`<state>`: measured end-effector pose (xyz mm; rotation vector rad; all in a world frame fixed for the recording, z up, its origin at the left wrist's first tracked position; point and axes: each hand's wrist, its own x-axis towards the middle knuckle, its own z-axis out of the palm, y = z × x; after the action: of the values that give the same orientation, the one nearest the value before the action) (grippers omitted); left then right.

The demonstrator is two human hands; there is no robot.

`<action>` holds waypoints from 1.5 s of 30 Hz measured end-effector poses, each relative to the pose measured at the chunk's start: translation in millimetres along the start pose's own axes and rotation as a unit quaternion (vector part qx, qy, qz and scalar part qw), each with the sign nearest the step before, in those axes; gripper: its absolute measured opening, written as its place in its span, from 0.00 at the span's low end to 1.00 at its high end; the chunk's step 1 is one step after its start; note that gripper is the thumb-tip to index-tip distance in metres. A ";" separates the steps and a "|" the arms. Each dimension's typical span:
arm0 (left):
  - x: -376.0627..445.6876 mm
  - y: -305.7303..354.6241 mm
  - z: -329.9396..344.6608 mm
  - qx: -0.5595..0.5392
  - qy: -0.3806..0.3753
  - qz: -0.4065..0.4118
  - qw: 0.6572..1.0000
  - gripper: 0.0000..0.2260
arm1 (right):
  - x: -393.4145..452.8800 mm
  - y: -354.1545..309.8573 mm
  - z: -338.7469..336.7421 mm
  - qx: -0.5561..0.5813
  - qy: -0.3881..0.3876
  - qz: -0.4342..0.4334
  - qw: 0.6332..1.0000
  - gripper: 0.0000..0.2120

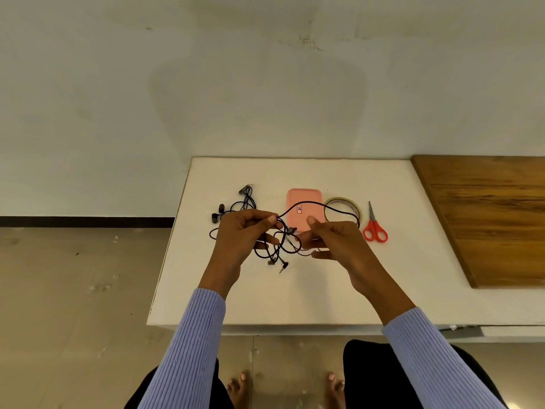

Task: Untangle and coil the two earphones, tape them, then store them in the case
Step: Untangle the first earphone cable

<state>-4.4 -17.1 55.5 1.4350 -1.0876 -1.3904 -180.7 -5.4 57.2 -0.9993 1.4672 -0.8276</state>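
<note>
table (pixel 295 296): white, carries everything; work low over it.
case (pixel 303 208): pink, far centre, behind the hands; lid looks closed.
tangled earphone (pixel 283 243): held above the table; free the hanging plug end first.
second earphone (pixel 236 205): far left, lying on the table.
left hand (pixel 241 234): pinches cord; you hold it steady.
right hand (pixel 333 240): pinches a loop; you pull gently.

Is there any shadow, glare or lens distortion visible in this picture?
Head view: a broad soft shadow falls on the wall; the wide lens splays the white table edges outward; no harsh glare; the black cable between the hands stays fairly sharp.
</note>
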 end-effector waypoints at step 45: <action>-0.7 -1.7 3.4 0.029 -0.058 0.003 0.998 0.05 | 5.5 -1.6 24.2 -0.119 0.091 -0.293 0.944 0.10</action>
<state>-7.8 -16.0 53.9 1.4056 -1.2131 -1.4640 -156.6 -10.3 53.3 -1.6230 1.4625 -1.2088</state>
